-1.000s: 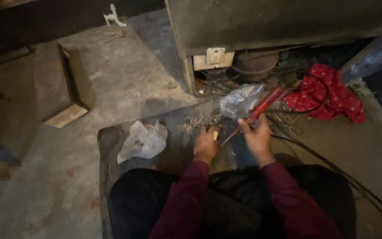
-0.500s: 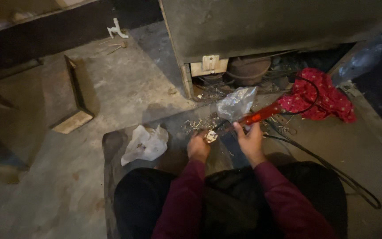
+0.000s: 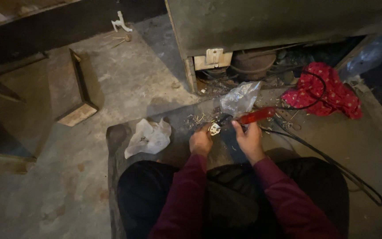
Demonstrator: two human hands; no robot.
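- Two maroon sleeves (image 3: pixel 186 199) reach forward over black-clad knees (image 3: pixel 155 194) at the near edge of a grey mat (image 3: pixel 120 137) spread on the concrete floor (image 3: pixel 124 75).
- The left hand (image 3: pixel 200 142) has its grip pinched on a small white plug (image 3: pixel 214 129), held just above the middle of the mat.
- The right hand (image 3: pixel 249 140) has its grip closed around red-handled pliers (image 3: pixel 255 116), the tool's tip at the plug.
- A crumpled white bag (image 3: pixel 149 137) lies near the mat's left edge.
- A clear plastic bag (image 3: pixel 240 98) sits at the far edge, beside scattered metal bits (image 3: pixel 197 118).
- A black cable (image 3: pixel 332 163) runs off right.
- A red cloth (image 3: pixel 326 90) lies farther right.
- A dark cabinet (image 3: pixel 266 22) stands beyond.
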